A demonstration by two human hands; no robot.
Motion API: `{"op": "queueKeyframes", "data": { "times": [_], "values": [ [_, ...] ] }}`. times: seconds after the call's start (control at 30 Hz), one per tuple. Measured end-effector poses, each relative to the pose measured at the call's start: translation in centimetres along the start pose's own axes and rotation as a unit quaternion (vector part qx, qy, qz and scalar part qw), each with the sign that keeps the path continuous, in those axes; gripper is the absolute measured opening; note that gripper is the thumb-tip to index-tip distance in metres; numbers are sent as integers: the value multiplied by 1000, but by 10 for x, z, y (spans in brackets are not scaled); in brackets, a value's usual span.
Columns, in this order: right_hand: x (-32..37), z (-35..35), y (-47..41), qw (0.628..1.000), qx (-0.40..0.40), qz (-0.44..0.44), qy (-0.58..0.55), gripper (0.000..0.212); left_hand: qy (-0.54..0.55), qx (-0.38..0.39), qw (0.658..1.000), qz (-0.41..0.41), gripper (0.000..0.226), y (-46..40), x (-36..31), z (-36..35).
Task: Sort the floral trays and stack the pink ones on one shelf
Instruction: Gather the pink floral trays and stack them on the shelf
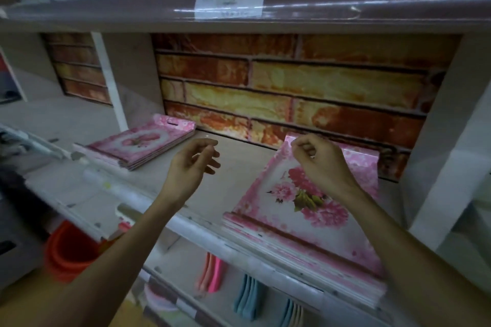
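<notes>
Pink trays are held on one shelf (233, 167) in two stacks: a big stack (305, 223) at the right, overhanging the front lip, and a small stack (140, 145) at the left, well apart from it. The step in hand is judged to be squaring the big stack or merging the two. It is best done by pushing the big stack back until its front edge is borne by the shelf, then carrying the small stack across and laying it on top, edges matched. The right hand (320, 164) is seen over the big stack's far end, fingers curled; whether the top tray's rim is pinched cannot be told. The left hand (192, 164) is held above bare shelf between the stacks, loosely curled, nothing in it.

A brick-print panel (292, 82) backs the bay. An orange tub (70, 249) and pink and blue goods (247, 297) are kept below. Headroom is limited by the upper shelf (239, 5).
</notes>
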State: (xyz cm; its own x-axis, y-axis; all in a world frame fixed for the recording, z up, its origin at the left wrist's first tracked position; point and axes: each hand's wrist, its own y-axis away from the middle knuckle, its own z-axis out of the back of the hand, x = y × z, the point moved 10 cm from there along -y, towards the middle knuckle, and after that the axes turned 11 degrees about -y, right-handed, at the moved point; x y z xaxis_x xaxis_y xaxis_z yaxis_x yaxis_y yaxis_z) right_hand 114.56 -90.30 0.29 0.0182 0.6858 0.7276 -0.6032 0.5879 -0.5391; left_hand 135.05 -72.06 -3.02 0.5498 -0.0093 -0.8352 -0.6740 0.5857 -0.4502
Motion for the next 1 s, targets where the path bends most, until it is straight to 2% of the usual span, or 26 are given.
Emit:
{"op": "queueKeyframes", "data": {
  "times": [0.23,0.47,0.73,1.0],
  "values": [
    [43,-59,-21,996,62,67,-14,12,-16,-41,999,25,22,29,14,48],
    [68,-121,-36,995,70,68,-36,10,-28,-73,996,36,23,30,39,113],
    [101,-200,-58,997,44,57,-41,7,-57,-43,997,-1,22,0,81,193],
    [104,-288,-74,997,36,-26,-57,11,-74,9,997,-31,23,-34,134,259]
  ]
}}
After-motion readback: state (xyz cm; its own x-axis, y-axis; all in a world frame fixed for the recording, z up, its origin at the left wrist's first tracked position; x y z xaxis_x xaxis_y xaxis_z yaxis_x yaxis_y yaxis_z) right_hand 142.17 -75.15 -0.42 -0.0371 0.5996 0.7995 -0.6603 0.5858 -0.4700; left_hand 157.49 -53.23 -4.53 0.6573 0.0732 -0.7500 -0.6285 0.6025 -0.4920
